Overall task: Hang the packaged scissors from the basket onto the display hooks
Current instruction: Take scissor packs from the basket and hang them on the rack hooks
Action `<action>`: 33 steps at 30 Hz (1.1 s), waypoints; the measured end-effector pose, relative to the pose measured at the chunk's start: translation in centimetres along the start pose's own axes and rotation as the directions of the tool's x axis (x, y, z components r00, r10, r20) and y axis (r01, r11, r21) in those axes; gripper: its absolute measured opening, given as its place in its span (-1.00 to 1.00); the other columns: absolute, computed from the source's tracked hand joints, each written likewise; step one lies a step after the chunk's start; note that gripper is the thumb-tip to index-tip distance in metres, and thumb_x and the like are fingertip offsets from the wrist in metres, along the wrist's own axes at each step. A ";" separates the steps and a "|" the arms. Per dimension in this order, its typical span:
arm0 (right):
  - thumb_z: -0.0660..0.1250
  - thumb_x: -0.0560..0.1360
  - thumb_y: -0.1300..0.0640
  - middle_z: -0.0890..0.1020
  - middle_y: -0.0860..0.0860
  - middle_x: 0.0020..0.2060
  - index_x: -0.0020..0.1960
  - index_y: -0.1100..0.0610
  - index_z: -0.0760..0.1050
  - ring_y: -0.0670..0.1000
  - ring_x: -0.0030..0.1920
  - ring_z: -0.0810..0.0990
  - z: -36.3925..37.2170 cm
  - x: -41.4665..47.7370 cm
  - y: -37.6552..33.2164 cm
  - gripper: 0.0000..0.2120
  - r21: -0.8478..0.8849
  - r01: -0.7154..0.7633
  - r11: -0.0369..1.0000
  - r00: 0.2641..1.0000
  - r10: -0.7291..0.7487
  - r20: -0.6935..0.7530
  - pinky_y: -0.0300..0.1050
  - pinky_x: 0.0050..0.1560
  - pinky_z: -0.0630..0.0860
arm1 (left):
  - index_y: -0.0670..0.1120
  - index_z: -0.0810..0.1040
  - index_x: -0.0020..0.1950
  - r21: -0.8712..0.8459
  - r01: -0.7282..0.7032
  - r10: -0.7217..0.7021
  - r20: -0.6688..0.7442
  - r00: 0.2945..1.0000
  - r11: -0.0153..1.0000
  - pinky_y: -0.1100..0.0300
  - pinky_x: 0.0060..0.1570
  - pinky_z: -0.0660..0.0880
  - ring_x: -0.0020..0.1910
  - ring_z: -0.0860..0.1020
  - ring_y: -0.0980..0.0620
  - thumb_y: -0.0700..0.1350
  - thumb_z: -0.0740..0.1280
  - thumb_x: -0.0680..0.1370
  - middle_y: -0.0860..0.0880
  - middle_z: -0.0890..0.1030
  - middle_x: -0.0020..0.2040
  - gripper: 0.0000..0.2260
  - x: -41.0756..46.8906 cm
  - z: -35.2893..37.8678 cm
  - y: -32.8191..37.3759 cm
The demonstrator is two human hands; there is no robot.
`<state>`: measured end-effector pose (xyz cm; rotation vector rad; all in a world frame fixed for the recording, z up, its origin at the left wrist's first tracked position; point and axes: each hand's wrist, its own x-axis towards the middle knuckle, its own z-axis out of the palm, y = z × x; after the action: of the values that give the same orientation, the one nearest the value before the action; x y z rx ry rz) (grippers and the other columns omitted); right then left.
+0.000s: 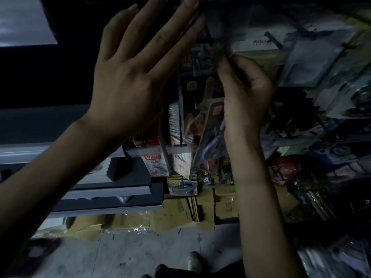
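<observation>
My right hand (246, 91) pinches the top of a packaged pair of scissors (210, 137) with purple handles, which hangs down in front of the display. Its top edge sits close to a dark display hook (206, 40); whether it is on the hook I cannot tell. My left hand (130, 77) is raised with fingers straight, its fingertips touching a clear price-tag plate (226, 19) at the hook's front. More packaged scissors (186, 109) hang just behind. No basket is in view.
Other packaged goods (321, 77) crowd hooks to the right. Grey shelf edges (60, 149) jut out on the left. Flattened cardboard boxes (180, 215) lie on the grey floor (140, 255) below, beside my shoes (193, 261).
</observation>
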<state>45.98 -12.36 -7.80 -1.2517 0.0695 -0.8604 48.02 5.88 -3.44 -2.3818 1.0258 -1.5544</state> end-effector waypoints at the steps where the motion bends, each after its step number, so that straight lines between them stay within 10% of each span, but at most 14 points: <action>1: 0.48 0.54 0.24 0.72 0.01 -0.24 -0.06 0.27 0.70 -0.15 -0.18 0.63 0.2 0.1 0.1 -0.92 -0.006 -0.002 1.000 1.000 0.002 -0.009 -0.22 -0.12 0.54 | -0.02 0.27 0.67 -0.002 -0.002 0.002 0.000 1.000 1.000 -0.10 0.52 0.24 0.62 0.30 -0.15 -0.15 0.16 0.77 -0.03 0.30 0.65 -0.56 0.0 0.0 0.0; 33: 0.52 0.53 0.15 0.75 0.04 -0.20 -0.02 0.20 0.72 -0.13 -0.14 0.66 -1.5 -0.8 0.5 -0.88 -0.076 0.021 0.997 0.998 -0.017 0.053 -0.23 -0.12 0.54 | -0.07 0.39 0.61 0.064 0.081 -0.074 -0.101 0.992 0.995 -0.08 0.31 0.38 0.55 0.43 -0.13 -0.13 0.22 0.73 -0.06 0.39 0.60 -0.58 0.1 -0.2 2.6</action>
<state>44.99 -13.05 -9.04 -1.3478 0.0491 -0.8474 46.70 3.87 -4.39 -2.3469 0.8924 -1.7199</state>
